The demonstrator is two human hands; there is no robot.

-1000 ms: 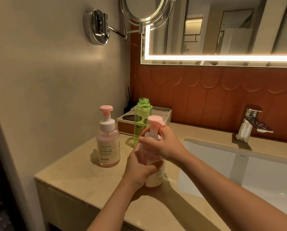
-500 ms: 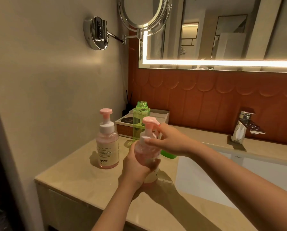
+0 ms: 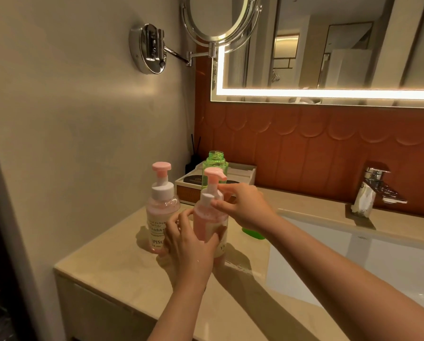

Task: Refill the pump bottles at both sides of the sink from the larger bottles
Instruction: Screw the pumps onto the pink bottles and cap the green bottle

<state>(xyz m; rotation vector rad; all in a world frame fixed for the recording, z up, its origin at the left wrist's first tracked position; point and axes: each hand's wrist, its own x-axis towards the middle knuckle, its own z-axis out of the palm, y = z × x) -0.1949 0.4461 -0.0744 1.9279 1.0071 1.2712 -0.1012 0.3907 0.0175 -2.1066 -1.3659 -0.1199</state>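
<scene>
Two pink pump bottles stand on the beige counter (image 3: 112, 274) left of the sink. My left hand (image 3: 190, 244) grips the body of the nearer pump bottle (image 3: 209, 220). My right hand (image 3: 242, 205) pinches its white pump collar with thumb and fingers. The other pump bottle (image 3: 162, 207) stands just to the left, close to my left hand. Behind them an open green bottle (image 3: 214, 168) stands upright without a cap. A green cap (image 3: 254, 233) lies on the counter under my right wrist.
A white sink basin (image 3: 378, 262) lies to the right with a chrome faucet (image 3: 373, 190) behind it. A box tray (image 3: 188, 185) and reed diffuser (image 3: 193, 156) sit in the back corner. A round swing-arm mirror (image 3: 220, 18) juts from the wall overhead.
My hands have moved the held pump bottle left, closer to the other pump bottle. My right hand slid from covering the pump top to pinching the collar.
</scene>
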